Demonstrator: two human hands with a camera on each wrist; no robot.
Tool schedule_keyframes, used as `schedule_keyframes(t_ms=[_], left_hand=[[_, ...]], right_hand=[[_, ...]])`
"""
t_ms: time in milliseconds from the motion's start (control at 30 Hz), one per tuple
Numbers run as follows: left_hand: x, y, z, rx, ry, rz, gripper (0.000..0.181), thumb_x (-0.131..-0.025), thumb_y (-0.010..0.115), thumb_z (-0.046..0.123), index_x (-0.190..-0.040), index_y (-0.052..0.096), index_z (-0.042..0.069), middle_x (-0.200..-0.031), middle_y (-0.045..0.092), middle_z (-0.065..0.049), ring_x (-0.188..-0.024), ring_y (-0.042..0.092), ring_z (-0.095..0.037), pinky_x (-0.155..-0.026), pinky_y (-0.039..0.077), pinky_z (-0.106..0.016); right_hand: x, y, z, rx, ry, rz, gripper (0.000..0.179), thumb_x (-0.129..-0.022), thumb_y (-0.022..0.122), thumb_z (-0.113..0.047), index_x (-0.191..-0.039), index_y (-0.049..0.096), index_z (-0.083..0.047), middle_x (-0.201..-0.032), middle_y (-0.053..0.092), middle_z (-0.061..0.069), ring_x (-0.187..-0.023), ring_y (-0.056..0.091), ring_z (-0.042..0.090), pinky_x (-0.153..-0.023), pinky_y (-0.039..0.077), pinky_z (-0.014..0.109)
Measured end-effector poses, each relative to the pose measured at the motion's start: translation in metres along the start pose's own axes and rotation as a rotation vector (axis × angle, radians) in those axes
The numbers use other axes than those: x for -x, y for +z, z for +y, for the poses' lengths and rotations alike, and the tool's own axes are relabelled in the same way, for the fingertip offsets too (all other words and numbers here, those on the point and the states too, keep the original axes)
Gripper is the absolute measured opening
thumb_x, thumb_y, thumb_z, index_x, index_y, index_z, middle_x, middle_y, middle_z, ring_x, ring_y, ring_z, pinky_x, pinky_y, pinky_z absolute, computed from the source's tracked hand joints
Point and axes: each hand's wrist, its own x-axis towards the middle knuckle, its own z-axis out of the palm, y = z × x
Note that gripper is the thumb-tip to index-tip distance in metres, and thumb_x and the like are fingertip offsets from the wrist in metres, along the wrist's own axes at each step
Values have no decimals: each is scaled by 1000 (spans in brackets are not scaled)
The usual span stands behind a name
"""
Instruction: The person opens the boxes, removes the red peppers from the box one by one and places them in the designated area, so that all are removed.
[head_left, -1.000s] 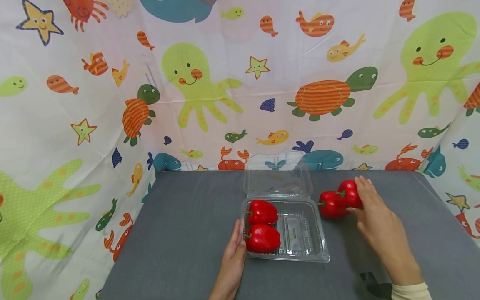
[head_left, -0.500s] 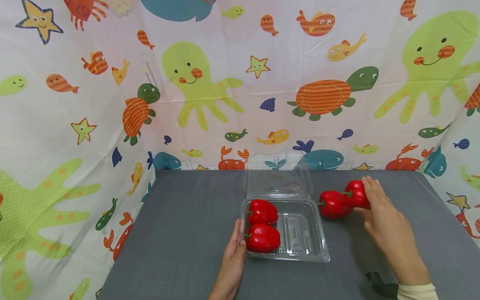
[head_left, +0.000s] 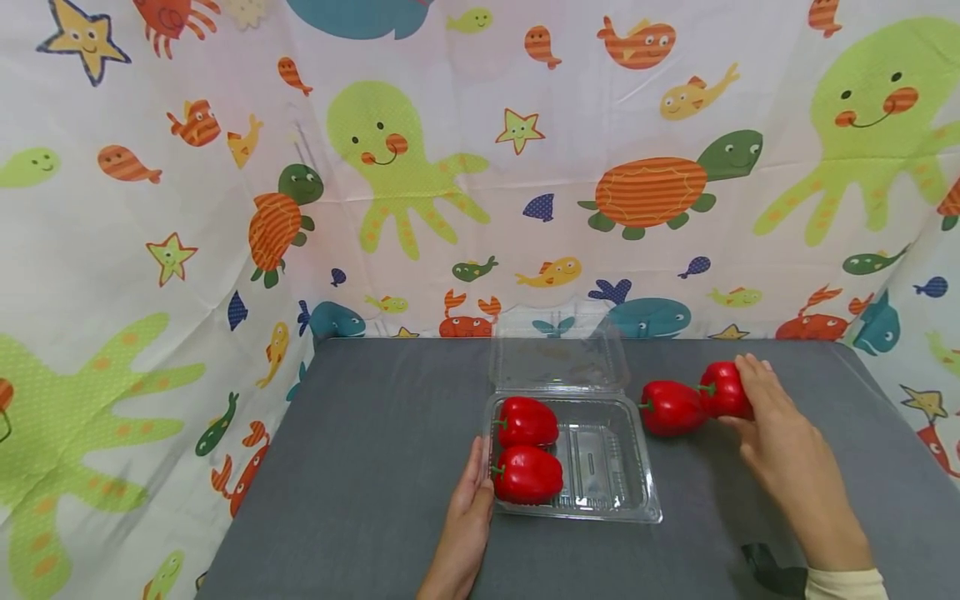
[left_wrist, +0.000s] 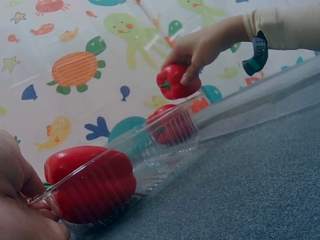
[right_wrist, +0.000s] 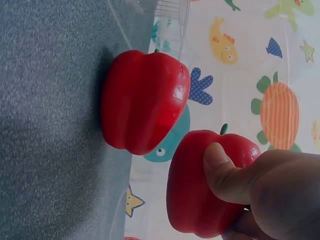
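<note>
My right hand (head_left: 791,458) holds a red bell pepper (head_left: 725,390) with a short green stem. In the left wrist view this pepper (left_wrist: 176,82) hangs above the table, with the thumb (right_wrist: 220,167) pressed on its side in the right wrist view. Left of it, a second red bell pepper (head_left: 672,408) lies on the table, just right of the clear plastic clamshell container (head_left: 637,458). Two more red bell peppers, one farther back (head_left: 527,421) and one nearer (head_left: 528,475), lie along the container's left side. My left hand (head_left: 463,525) grips that side's rim.
The container's transparent lid (head_left: 558,362) stands open toward the back. A grey cloth-covered table (head_left: 375,467) reaches to a curtain (head_left: 465,192) printed with sea animals. A dark strap (head_left: 768,571) sits at my right wrist, by the cream sleeve (head_left: 843,586).
My right hand has moved a little to the right with its bell pepper, away from the container. The left hand and the container stay in place.
</note>
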Motion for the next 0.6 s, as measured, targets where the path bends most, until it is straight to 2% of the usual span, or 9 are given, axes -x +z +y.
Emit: schedule_keyframes(t_ms=[600], left_hand=[[-2, -1, -1, 13, 1, -11, 64, -114, 36, 10, -172, 9, 18, -177, 14, 4, -164, 6, -21, -127, 18, -46]], right_hand=[[0, 0, 19, 5, 49, -60, 113, -76, 89, 7, -167, 24, -4, -163, 32, 34, -153, 24, 53, -88, 42, 81]])
